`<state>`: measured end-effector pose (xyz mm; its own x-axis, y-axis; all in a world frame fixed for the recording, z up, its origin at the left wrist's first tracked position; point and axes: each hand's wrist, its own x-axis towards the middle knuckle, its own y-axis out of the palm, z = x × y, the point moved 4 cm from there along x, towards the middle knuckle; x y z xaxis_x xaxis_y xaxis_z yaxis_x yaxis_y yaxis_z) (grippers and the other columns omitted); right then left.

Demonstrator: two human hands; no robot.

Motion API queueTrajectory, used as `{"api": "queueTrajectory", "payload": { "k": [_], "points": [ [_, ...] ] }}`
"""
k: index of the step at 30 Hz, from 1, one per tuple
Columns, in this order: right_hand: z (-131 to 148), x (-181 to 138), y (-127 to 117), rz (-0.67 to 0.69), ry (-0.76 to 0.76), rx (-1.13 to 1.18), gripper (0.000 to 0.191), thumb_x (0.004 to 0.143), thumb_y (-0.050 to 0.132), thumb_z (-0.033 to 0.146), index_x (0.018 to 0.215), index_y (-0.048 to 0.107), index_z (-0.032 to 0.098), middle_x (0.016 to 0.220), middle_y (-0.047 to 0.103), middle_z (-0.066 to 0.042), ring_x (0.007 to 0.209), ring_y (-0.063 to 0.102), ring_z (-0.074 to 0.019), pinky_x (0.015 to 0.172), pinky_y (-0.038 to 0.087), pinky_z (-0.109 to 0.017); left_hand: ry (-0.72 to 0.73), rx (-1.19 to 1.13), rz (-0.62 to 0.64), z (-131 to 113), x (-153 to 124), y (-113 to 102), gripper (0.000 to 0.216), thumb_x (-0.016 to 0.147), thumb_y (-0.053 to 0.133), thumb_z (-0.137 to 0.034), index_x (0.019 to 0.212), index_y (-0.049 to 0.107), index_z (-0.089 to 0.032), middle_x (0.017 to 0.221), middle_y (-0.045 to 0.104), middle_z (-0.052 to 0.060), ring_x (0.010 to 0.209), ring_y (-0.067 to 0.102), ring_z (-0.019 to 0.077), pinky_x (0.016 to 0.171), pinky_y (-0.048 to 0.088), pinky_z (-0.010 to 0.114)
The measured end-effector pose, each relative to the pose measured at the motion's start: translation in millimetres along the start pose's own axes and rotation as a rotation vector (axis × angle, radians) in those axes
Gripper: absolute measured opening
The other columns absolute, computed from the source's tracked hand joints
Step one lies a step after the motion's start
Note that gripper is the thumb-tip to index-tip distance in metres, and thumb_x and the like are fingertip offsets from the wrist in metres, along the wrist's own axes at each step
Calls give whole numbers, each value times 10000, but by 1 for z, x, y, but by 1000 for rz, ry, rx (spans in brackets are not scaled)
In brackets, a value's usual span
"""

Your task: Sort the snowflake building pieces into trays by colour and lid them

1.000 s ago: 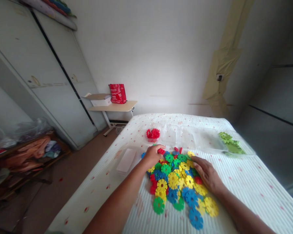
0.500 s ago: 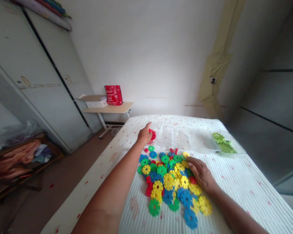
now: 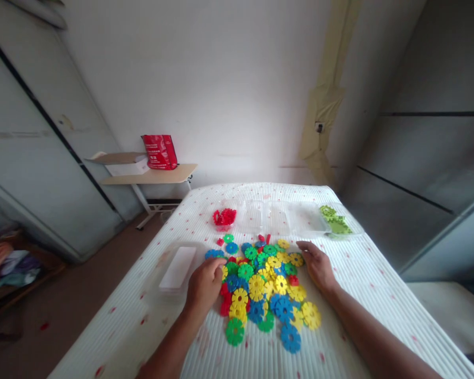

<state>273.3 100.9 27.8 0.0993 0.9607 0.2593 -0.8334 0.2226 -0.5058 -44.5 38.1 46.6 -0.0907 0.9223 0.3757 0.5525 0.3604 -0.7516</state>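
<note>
One heap of discs (image 3: 261, 281), overlapped beyond counting, lies on a spotted sheet (image 3: 379, 273) between two hands. Behind it sit one tub of red pieces (image 3: 225, 216) and another of green pieces (image 3: 335, 220). The left hand (image 3: 205, 279) curls at the heap's left edge, any grasp impossible to tell; the right hand (image 3: 318, 266), fingers loosely extended, rests beside its right edge, grip slack.

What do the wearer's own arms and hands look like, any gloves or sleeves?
The left hand and right hand are bare, without gloves. The left forearm and right forearm are uncovered as far as they show: no sleeve, watch or bracelet visible. Nail details are too small to tell.
</note>
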Motion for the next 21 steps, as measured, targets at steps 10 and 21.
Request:
{"api": "queueTrajectory", "payload": {
  "k": [10,21],
  "points": [
    [3,-2,-6,213,-325,-317,397,680,592,333,1036,632,162,1046,623,-106,976,548,-234,873,428,-357,297,-85,-97,-11,-24,14,278,814,375,-111,865,631,-206,895,636,47,883,593,162,781,499,284],
    [16,1,-14,207,-143,-242,290,705,545,367,905,603,166,856,616,-56,783,561,-183,708,445,-293,277,-85,-107,-13,-21,17,240,844,425,-235,925,648,-200,1014,619,73,970,573,202,861,485,370]
  ]
}}
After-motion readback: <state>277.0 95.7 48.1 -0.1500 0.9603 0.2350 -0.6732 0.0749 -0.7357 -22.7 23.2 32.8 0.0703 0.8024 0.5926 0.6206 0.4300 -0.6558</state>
